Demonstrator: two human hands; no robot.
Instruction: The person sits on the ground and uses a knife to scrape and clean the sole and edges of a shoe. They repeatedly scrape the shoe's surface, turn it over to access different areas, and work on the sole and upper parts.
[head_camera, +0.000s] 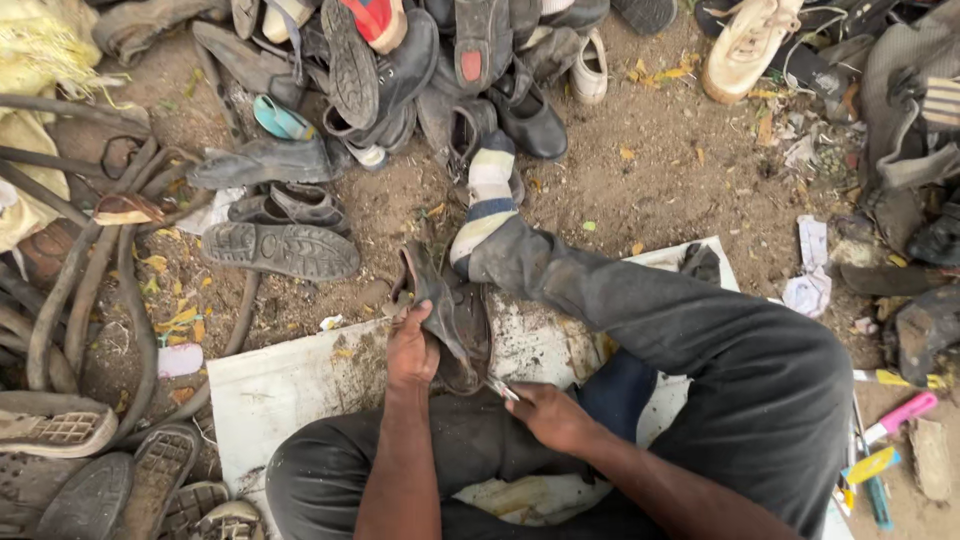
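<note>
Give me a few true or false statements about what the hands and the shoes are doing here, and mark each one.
1. The left hand grips a worn dark shoe. True.
2. The right hand is empty. False: it holds a small metal tool against the shoe.
3. The person sits on a white board laid on the dirt. True.
4. The striped sock is on the left hand. False: it is on a foot stretched toward the pile of shoes.
5. A pink-handled tool lies on the ground near the right leg. True.
</note>
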